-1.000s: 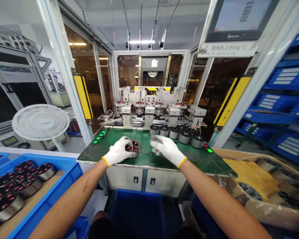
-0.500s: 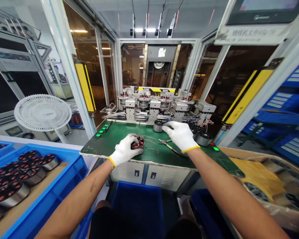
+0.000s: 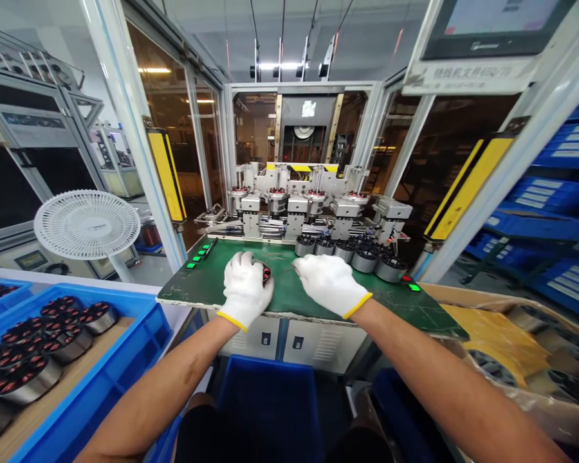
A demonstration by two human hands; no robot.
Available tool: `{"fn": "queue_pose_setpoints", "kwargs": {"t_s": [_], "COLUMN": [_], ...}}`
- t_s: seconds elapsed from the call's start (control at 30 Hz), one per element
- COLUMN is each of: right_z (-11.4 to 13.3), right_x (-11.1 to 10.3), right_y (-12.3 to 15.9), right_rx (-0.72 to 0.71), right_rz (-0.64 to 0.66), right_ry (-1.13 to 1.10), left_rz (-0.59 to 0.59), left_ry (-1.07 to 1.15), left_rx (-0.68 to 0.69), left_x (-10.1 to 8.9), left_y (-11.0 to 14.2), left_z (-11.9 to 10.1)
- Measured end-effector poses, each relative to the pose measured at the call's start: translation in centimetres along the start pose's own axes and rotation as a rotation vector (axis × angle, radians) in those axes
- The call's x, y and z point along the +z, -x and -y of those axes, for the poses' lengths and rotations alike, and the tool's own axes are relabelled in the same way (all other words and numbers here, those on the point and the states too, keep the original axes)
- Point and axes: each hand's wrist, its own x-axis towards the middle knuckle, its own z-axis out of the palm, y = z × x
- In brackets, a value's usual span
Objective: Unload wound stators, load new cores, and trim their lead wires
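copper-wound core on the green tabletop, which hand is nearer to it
Left. The left hand is around the copper-wound core; the right hand is apart from it, over the tabletop to its right.

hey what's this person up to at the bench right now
A person in white gloves works at a green bench in front of a machine. The left hand holds a round part with copper windings. The right hand is closed in a pinch beside it, apparently on thin wire. Dark-topped metal cores stand in a row at the machine's foot, and a blue tray at the person's left holds many wound parts.
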Motion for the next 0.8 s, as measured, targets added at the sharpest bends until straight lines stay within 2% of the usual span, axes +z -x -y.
{"fn": "queue_pose_setpoints", "kwargs": {"t_s": [0.07, 0.2, 0.3, 0.4, 0.53, 0.67, 0.8], "right_z": [0.7, 1.4, 1.1, 1.2, 2.4, 3.0, 2.1], "right_x": [-0.6, -0.8, -0.6, -0.2, 0.1, -0.2, 1.1], "right_y": [0.1, 0.0, 0.2, 0.8, 1.7, 0.6, -2.2], "right_rx": [0.002, 0.016, 0.021, 0.017, -0.050, -0.132, 0.040], "right_rz": [-0.068, -0.104, -0.117, -0.141, -0.185, -0.186, -0.156], "right_ry": [0.006, 0.002, 0.011, 0.011, 0.055, 0.027, -0.138], "left_rz": [-0.028, 0.162, 0.235, 0.265, 0.271, 0.251, 0.253], "left_ry": [0.016, 0.251, 0.380, 0.479, 0.484, 0.460, 0.464], "left_rx": [0.014, 0.111, 0.072, 0.031, 0.071, 0.069, 0.051], "left_x": [-0.3, -0.4, -0.2, -0.3, -0.3, -0.1, -0.2], "left_y": [-0.7, -1.9, -2.1, -1.9, -1.6, -1.4, -1.2], "left_z": [-1.1, -1.4, -0.5, 0.2, 0.2, 0.1, 0.2]}}
